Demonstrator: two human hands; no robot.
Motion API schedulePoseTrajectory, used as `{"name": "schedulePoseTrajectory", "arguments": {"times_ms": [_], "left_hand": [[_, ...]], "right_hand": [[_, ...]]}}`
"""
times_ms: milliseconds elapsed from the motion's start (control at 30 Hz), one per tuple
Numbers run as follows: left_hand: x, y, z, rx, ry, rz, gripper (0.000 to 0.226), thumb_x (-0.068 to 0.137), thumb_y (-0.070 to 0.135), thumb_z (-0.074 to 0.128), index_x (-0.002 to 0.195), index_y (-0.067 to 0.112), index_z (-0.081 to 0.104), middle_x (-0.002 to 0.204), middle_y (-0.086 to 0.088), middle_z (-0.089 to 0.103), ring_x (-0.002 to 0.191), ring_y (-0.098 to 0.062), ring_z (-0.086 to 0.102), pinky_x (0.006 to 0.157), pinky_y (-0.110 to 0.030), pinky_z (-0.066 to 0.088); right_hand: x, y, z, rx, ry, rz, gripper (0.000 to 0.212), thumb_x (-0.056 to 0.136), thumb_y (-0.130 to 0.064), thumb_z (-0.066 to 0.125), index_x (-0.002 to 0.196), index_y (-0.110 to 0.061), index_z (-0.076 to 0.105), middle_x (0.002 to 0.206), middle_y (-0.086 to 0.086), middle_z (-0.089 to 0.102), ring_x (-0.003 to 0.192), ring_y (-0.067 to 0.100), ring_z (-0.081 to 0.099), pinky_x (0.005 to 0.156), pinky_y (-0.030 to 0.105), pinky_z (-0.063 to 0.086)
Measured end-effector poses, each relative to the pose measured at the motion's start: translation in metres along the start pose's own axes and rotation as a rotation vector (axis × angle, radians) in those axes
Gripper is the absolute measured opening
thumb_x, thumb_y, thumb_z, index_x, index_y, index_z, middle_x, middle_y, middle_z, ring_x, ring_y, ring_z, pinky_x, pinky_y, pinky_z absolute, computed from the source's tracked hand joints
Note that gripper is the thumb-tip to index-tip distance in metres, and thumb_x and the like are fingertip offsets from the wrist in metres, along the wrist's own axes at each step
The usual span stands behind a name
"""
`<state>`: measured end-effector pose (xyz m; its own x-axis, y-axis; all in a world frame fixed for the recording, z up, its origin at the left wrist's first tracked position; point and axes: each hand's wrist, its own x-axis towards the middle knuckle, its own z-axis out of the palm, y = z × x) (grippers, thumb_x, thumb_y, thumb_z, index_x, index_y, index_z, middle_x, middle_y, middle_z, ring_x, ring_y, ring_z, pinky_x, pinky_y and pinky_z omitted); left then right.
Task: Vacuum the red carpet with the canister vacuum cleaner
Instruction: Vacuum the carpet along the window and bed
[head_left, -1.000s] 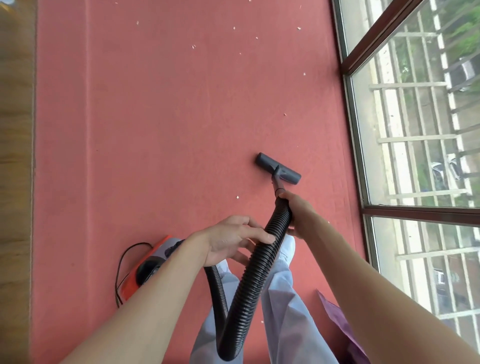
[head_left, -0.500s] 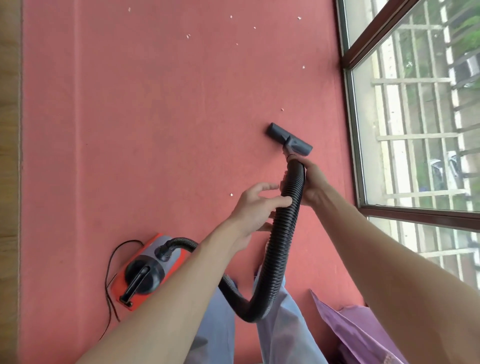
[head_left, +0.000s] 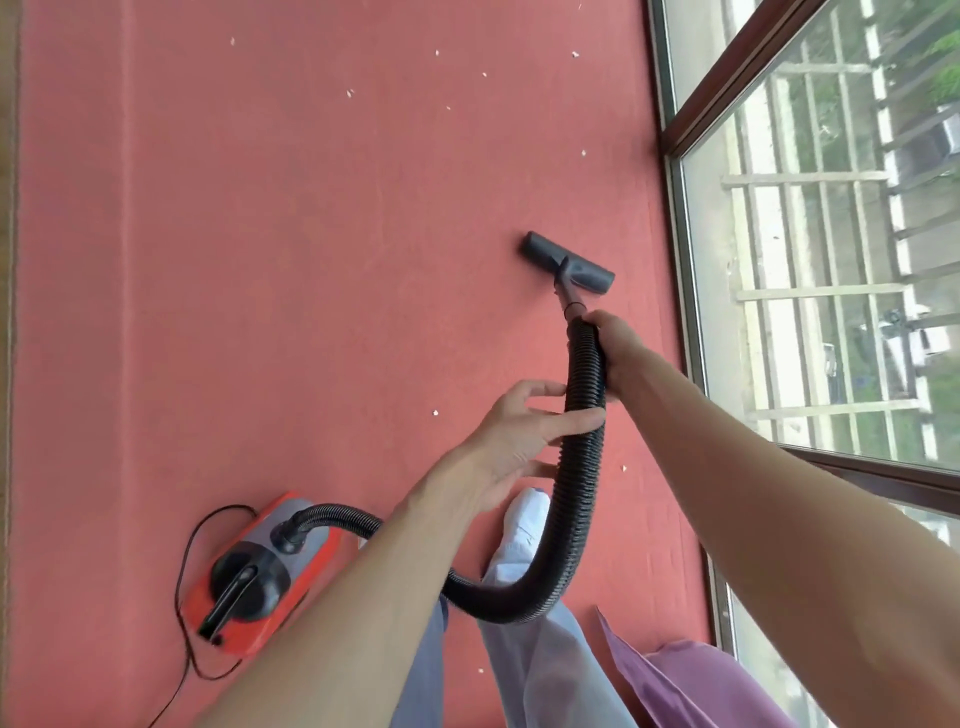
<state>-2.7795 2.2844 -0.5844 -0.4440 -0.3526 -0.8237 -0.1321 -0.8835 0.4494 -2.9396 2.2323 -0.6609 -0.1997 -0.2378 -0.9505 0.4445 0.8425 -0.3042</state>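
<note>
Ribbed black hose (head_left: 584, 467) loops from orange canister (head_left: 260, 571), 7 o'clock, to T-shaped nozzle (head_left: 569, 262) flat on red carpet (head_left: 311, 260), 1 o'clock. Right hand (head_left: 615, 345) grips hose top; left hand (head_left: 514, 441) touches it, fingers loose.

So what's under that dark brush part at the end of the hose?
The floor head rests on the red carpet. Little white crumbs lie elsewhere on the carpet, but any beneath the head are covered, so I can't tell.
</note>
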Motion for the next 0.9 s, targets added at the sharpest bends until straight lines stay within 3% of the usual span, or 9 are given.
{"name": "schedulePoseTrajectory", "arguments": {"times_ms": [133, 333, 467, 600, 733, 800, 867, 900], "left_hand": [[0.013, -0.005, 0.024, 0.072, -0.011, 0.022, 0.057, 0.077, 0.011, 0.084, 0.124, 0.019, 0.053, 0.102, -0.009, 0.068, 0.089, -0.019, 0.07, 0.074, -0.039, 0.057], [0.004, 0.001, 0.022, 0.159, -0.227, -0.1, 0.055, 0.078, 0.001, 0.08, 0.124, 0.007, 0.049, 0.094, -0.007, 0.071, 0.09, -0.024, 0.067, 0.083, -0.044, 0.056], [0.009, 0.0, 0.022, 0.099, -0.143, -0.076, 0.049, 0.079, 0.004, 0.079, 0.122, 0.008, 0.056, 0.098, -0.011, 0.072, 0.089, -0.024, 0.067, 0.084, -0.044, 0.055], [0.015, -0.008, 0.031, 0.083, 0.02, 0.023, 0.036, 0.079, 0.014, 0.079, 0.113, 0.014, 0.069, 0.094, -0.009, 0.075, 0.08, -0.017, 0.069, 0.07, -0.034, 0.056], [0.006, -0.009, 0.021, 0.127, -0.067, 0.004, 0.043, 0.072, 0.02, 0.082, 0.112, 0.009, 0.069, 0.09, -0.007, 0.074, 0.083, -0.02, 0.068, 0.072, -0.036, 0.054], [-0.002, -0.01, 0.014, 0.148, -0.158, -0.048, 0.052, 0.066, 0.023, 0.083, 0.112, 0.009, 0.065, 0.093, -0.008, 0.073, 0.088, -0.023, 0.065, 0.077, -0.041, 0.051], [-0.008, -0.012, 0.01, 0.148, -0.223, -0.081, 0.053, 0.065, 0.022, 0.083, 0.112, 0.011, 0.059, 0.093, -0.007, 0.073, 0.088, -0.021, 0.064, 0.077, -0.042, 0.05], [-0.01, -0.013, 0.009, 0.15, -0.234, -0.085, 0.052, 0.067, 0.02, 0.083, 0.111, 0.012, 0.058, 0.093, -0.007, 0.073, 0.088, -0.02, 0.064, 0.077, -0.041, 0.05]], "right_hand": [[0.0, -0.01, -0.029, -0.022, 0.029, 0.022, 0.029, 0.094, -0.034, 0.048, 0.082, -0.008, 0.054, 0.07, 0.005, 0.051, 0.053, 0.016, 0.047, 0.037, 0.014, 0.041], [-0.015, 0.004, -0.05, -0.11, 0.058, 0.069, 0.024, 0.09, -0.029, 0.056, 0.092, -0.005, 0.058, 0.076, 0.01, 0.056, 0.055, 0.019, 0.051, 0.043, 0.02, 0.044], [-0.005, -0.006, -0.04, -0.122, 0.111, 0.031, 0.023, 0.087, -0.023, 0.061, 0.101, -0.005, 0.062, 0.079, 0.009, 0.06, 0.053, 0.02, 0.053, 0.039, 0.018, 0.042], [0.006, -0.016, -0.041, -0.216, 0.256, -0.043, 0.029, 0.08, -0.018, 0.063, 0.103, -0.003, 0.065, 0.099, 0.012, 0.069, 0.065, 0.025, 0.06, 0.053, 0.027, 0.048], [-0.011, -0.006, -0.052, -0.272, 0.228, -0.019, 0.013, 0.083, -0.018, 0.063, 0.088, -0.007, 0.06, 0.094, 0.012, 0.064, 0.076, 0.025, 0.061, 0.067, 0.03, 0.049], [-0.02, 0.006, -0.056, -0.306, 0.194, -0.007, 0.012, 0.086, -0.02, 0.061, 0.085, -0.008, 0.061, 0.09, 0.01, 0.062, 0.07, 0.022, 0.059, 0.055, 0.021, 0.048], [-0.025, 0.015, -0.055, -0.327, 0.17, 0.017, 0.017, 0.088, -0.025, 0.059, 0.094, -0.01, 0.063, 0.086, 0.007, 0.061, 0.059, 0.017, 0.055, 0.036, 0.012, 0.036], [-0.025, 0.018, -0.052, -0.342, 0.167, 0.023, 0.021, 0.088, -0.027, 0.059, 0.099, -0.011, 0.064, 0.087, 0.006, 0.062, 0.058, 0.017, 0.055, 0.035, 0.013, 0.035]]}}
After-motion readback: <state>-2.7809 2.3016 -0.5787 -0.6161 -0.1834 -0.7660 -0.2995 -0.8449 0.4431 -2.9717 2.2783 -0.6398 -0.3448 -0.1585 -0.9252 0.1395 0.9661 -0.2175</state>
